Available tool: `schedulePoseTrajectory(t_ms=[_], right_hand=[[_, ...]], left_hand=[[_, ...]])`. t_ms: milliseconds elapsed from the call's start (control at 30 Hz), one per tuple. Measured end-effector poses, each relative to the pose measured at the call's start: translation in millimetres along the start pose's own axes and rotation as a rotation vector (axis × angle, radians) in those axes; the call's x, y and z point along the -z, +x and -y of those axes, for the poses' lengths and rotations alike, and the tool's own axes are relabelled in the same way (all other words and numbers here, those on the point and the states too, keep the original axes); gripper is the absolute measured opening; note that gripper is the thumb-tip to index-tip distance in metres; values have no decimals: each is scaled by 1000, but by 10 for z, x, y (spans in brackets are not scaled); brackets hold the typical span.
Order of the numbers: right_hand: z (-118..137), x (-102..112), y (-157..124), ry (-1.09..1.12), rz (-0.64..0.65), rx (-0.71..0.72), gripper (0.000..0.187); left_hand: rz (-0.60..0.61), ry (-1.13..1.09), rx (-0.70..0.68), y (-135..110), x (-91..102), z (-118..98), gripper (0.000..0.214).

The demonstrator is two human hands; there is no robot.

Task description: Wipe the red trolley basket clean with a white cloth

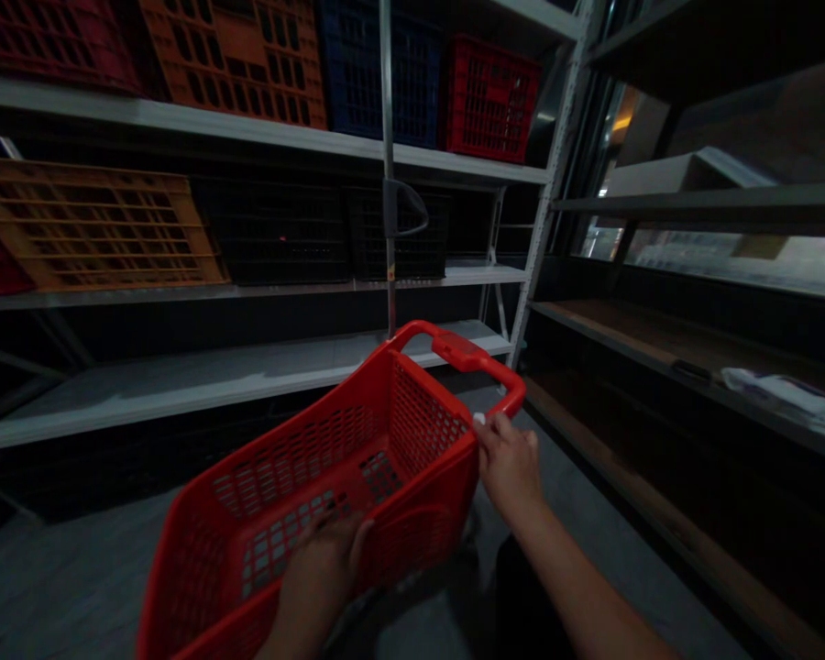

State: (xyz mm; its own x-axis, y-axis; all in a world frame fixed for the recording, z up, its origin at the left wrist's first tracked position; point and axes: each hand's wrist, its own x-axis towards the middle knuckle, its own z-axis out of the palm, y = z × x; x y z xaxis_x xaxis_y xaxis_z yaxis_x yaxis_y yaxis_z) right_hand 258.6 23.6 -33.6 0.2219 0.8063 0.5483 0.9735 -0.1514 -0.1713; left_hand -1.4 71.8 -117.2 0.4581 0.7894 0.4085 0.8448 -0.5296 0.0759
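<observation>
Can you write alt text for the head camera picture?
A person's left hand grips the side of a red shopping basket; the right hand holds its rim by the handle. Dim metal shelves with coloured crates stand behind.

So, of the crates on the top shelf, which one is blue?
The blue crate, third from the left, between the orange crate and the red crate, behind the post; the left hand and right hand grip the red basket.

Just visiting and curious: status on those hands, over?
Left hand gripping red basket at near rim. Right hand gripping far corner by the handle. Basket tilted, looks empty. Shelf rack close ahead.
</observation>
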Motion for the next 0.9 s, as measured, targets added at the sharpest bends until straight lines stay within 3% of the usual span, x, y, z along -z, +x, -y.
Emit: schedulePoseTrajectory(t_ms=[167, 400, 533, 700, 900], right_hand=[[84, 47, -69, 28, 54, 113, 27], [-220, 196, 143, -22, -54, -42, 21], [-29, 164, 28, -5, -18, -2, 24], [162, 166, -104, 42, 77, 148, 26], [-188, 339, 97, -24, -2, 5, 20]], left_hand=[[-2, 17, -3, -28, 18, 131, 43], [-41, -18, -43, -64, -35, 321, 49], [-85, -48, -76, -65, -2, 367, 52], [-103, -44, -134, -63, 70, 435, 50], [-80, -87, -149, -73, 66, 557, 49]])
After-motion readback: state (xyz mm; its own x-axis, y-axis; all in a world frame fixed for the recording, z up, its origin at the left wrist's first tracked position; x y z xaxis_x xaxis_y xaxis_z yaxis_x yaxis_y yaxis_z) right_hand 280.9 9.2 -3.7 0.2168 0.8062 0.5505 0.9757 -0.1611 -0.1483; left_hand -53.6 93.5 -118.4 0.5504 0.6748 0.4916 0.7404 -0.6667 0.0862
